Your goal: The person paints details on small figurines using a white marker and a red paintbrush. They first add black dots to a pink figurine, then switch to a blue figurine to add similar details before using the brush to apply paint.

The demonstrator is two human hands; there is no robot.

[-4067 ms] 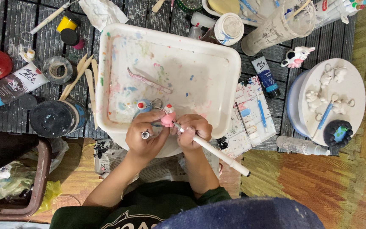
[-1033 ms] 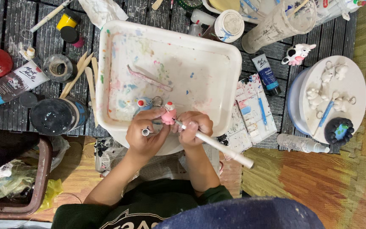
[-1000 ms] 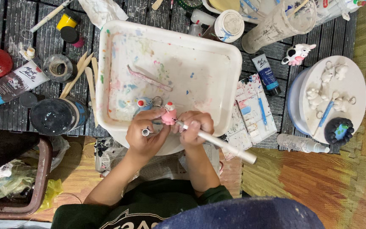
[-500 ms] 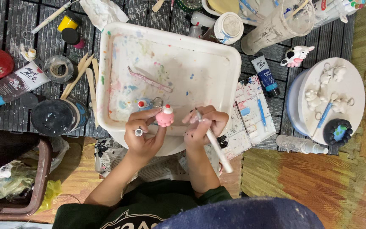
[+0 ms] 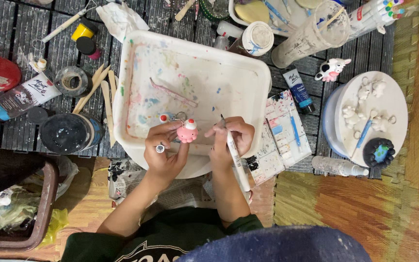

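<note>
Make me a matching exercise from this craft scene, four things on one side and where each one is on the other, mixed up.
Things:
1. pink figurine
2. white paint pen
3. cow figurine
4. wooden sticks

Places:
A. on the dark slatted mat, right of the white tray
B. in the right hand
C. on the mat, left of the tray
D. in the left hand

Pairs: 1-D, 2-B, 3-A, 4-C

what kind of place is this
Probably a home craft corner for painting small figurines. The left hand holds a pink figurine, the right hand a paint pen, over a paint-splattered white tray. Unpainted white figurines wait nearby.
</note>
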